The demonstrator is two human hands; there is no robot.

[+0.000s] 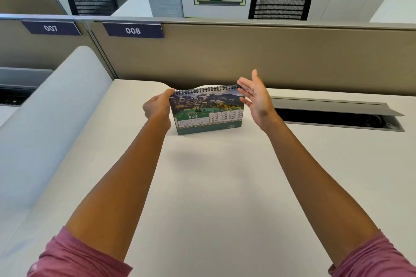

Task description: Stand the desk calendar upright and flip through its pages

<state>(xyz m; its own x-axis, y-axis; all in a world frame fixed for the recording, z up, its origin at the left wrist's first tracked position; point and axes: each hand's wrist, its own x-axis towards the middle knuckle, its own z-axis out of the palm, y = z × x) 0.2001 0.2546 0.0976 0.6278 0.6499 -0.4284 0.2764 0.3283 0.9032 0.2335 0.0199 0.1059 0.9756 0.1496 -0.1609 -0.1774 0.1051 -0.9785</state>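
Observation:
The desk calendar (207,111) stands upright on the white desk (225,186), spiral binding on top. Its front page shows a mountain photo and a green JUNE grid. My left hand (157,107) pinches the calendar's top left corner at the binding. My right hand (255,99) is beside the top right corner, palm turned inward and fingers spread; its fingertips sit right at the end of the spiral, holding nothing.
A beige partition (247,56) with labels 007 and 008 rises just behind the calendar. An open grey cable tray (337,114) is set into the desk at the right. A curved white divider (56,108) borders the left. Black chairs and a fire extinguisher stand beyond.

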